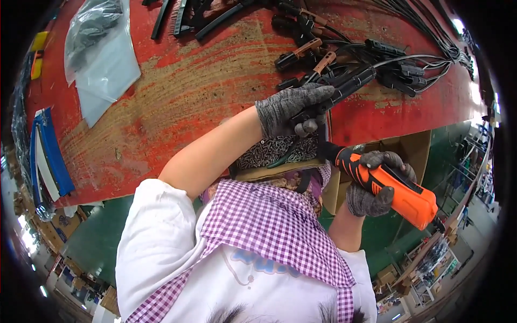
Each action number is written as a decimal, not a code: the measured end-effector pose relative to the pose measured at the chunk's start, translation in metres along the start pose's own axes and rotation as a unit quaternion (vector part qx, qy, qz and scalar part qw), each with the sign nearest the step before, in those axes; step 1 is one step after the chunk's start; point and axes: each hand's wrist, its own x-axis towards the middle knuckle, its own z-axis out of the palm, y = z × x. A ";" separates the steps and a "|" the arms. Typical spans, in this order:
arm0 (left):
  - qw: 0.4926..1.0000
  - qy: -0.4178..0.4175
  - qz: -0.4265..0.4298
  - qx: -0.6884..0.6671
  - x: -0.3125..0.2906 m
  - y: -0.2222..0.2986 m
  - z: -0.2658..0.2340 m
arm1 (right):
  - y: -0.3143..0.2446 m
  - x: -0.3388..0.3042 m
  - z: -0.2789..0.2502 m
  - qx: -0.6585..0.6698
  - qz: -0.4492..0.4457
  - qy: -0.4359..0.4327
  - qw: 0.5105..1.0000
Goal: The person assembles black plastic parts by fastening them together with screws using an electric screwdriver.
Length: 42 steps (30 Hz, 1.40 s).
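Observation:
My left hand (293, 110), in a grey knit glove, is closed around the black handle of a clamp (350, 83) and holds it at the near edge of the red workbench (188, 91). My right hand (377, 185), also gloved, grips an orange and black electric screwdriver (396, 188). Its black tip points up toward the clamp, just below my left hand. A small cardboard tray of dark screws (277, 152) sits right under my left hand.
Several more black clamps with copper-coloured jaws and black cables (398, 64) lie at the bench's far right. A clear plastic bag (99, 51) lies at the far left, with blue strips (51, 153) near the left edge. An open cardboard box (412, 148) stands below the bench.

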 end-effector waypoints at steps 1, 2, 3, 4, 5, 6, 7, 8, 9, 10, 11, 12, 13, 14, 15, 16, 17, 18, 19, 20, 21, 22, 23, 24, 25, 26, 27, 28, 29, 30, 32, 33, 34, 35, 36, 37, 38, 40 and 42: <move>1.000 -0.003 0.000 -0.004 0.001 0.000 -0.001 | -0.001 0.000 0.000 0.000 -0.001 -0.001 1.000; 1.000 -0.006 -0.001 -0.009 0.002 0.000 -0.002 | -0.001 0.001 -0.001 -0.003 -0.004 0.006 1.000; 1.000 -0.006 -0.001 -0.009 0.003 -0.001 -0.004 | -0.001 0.002 -0.001 -0.006 -0.007 0.013 1.000; 1.000 -0.009 0.007 0.011 0.004 0.001 -0.005 | 0.000 0.004 -0.002 -0.006 -0.009 0.012 1.000; 0.999 -0.012 0.015 0.031 0.005 0.002 -0.005 | 0.003 0.007 -0.002 -0.003 -0.006 0.006 1.000; 0.999 -0.014 0.017 0.032 0.005 0.005 -0.005 | 0.006 0.011 -0.002 0.000 -0.003 -0.001 1.000; 0.999 -0.013 0.018 0.028 0.007 0.006 -0.005 | 0.007 0.013 -0.001 0.000 -0.008 -0.003 1.000; 0.999 -0.012 0.020 0.026 0.008 0.008 -0.003 | 0.007 0.014 0.002 0.005 -0.004 0.003 1.000; 0.999 -0.023 0.024 0.031 0.009 0.010 -0.003 | 0.005 0.017 0.005 0.012 -0.001 0.009 1.000; 0.998 -0.035 0.031 0.041 0.009 0.011 0.000 | 0.001 0.018 0.006 0.010 -0.017 0.005 1.000; 0.998 -0.024 0.019 0.049 0.007 0.014 0.006 | -0.004 0.020 0.006 0.014 -0.018 0.017 1.000; 0.998 -0.014 0.010 0.060 0.003 0.017 0.012 | -0.010 0.022 0.008 0.019 -0.022 0.028 0.999; 0.997 -0.023 0.005 0.067 0.002 0.018 0.013 | -0.014 0.025 0.010 -0.017 -0.021 0.034 0.999; 0.996 -0.037 -0.003 0.078 0.004 0.020 0.013 | -0.016 0.031 0.015 -0.006 -0.030 0.037 0.999; 0.997 -0.035 0.009 0.069 0.003 0.018 0.011 | -0.014 0.032 0.017 0.003 -0.029 0.047 0.998; 0.997 -0.036 0.020 0.060 0.002 0.015 0.011 | -0.015 0.030 0.017 0.022 -0.014 0.052 0.998; 0.997 -0.033 0.010 0.064 0.000 0.012 0.007 | -0.016 0.029 0.017 0.045 0.001 0.057 0.997; 0.997 -0.028 -0.004 0.065 -0.002 0.008 0.006 | -0.021 0.029 0.017 0.050 -0.031 0.053 0.997; 0.998 -0.004 -0.010 0.064 -0.006 0.005 0.011 | -0.027 0.028 0.017 0.078 0.047 0.053 0.994; 0.998 0.024 -0.016 0.057 -0.009 0.001 0.013 | -0.030 0.024 0.016 0.105 0.132 0.051 0.984; 0.997 0.018 -0.010 0.071 -0.010 -0.002 0.014 | -0.031 0.020 0.017 0.109 0.116 0.049 0.986; 0.998 0.013 -0.023 0.050 -0.012 -0.004 0.015 | -0.031 0.017 0.018 0.067 0.132 0.052 0.988; 0.999 0.011 -0.038 0.026 -0.013 -0.003 0.015 | -0.029 0.016 0.019 0.024 0.151 0.056 0.987; 0.999 0.012 -0.037 0.028 -0.012 -0.002 0.015 | -0.028 0.016 0.020 0.027 0.150 0.056 0.987; 0.998 0.019 -0.024 0.049 -0.012 -0.004 0.015 | -0.028 0.013 0.021 0.054 0.128 0.069 0.988; 0.997 0.028 -0.015 0.066 -0.012 -0.007 0.016 | -0.029 0.010 0.023 0.079 0.111 0.083 0.987; 0.998 0.022 -0.005 0.063 -0.009 -0.003 0.015 | -0.031 0.012 0.024 0.089 0.114 0.083 0.986; 0.997 -0.002 -0.024 0.079 -0.004 -0.003 0.005 | -0.032 0.013 0.027 0.085 0.136 0.090 0.983; 0.997 0.005 -0.024 0.075 -0.006 0.002 0.011 | -0.031 0.016 0.026 0.060 0.093 0.061 0.992; 0.996 0.005 0.006 0.093 -0.004 0.004 0.012 | -0.029 0.019 0.024 0.035 0.054 0.025 0.998; 0.997 -0.015 -0.002 0.080 0.000 0.009 0.008 | -0.020 0.020 0.012 0.024 0.044 0.027 0.998; 0.997 -0.017 0.010 0.074 0.003 0.009 0.009 | -0.017 0.021 0.006 0.013 0.007 0.028 1.000; 0.997 -0.017 0.025 0.071 0.005 0.012 0.012 | -0.013 0.023 0.005 0.008 0.028 0.031 0.999; 0.998 -0.013 0.016 0.065 0.005 0.014 0.010 | -0.012 0.023 0.007 0.021 0.014 0.043 0.999; 0.998 -0.011 0.008 0.060 0.007 0.014 0.006 | -0.011 0.023 0.008 0.034 -0.001 0.055 0.998; 0.999 -0.013 -0.019 0.038 0.008 0.014 -0.001 | -0.010 0.023 0.010 0.031 0.016 0.055 0.998; 0.999 -0.009 -0.024 0.025 0.008 0.012 -0.001 | -0.011 0.024 0.009 0.026 0.015 0.050 0.998; 1.000 0.008 -0.016 0.015 0.003 0.011 0.002 | -0.009 0.021 0.008 0.020 0.020 0.043 0.999; 1.000 0.003 -0.005 0.009 0.001 0.009 0.001 | -0.006 0.018 0.008 0.005 0.015 0.029 0.999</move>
